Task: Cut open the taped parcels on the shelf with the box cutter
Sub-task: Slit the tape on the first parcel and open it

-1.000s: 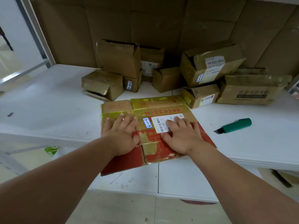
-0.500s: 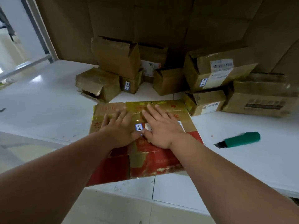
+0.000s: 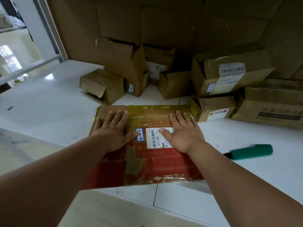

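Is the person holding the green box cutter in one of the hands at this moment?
No, the green box cutter lies alone on the white shelf, while the left hand and right hand press flat on the red parcel.

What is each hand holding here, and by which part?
Nothing is gripped. The left hand and right hand lie flat, palms down, on top of the flat red-and-gold cardboard parcel. The green box cutter lies untouched.

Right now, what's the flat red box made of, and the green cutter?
The flat red box looks like printed cardboard wrapped in glossy clear tape; light glints on its wrinkled surface. The green cutter seems matte plastic, smooth and evenly coloured, though motion blur leaves that uncertain.
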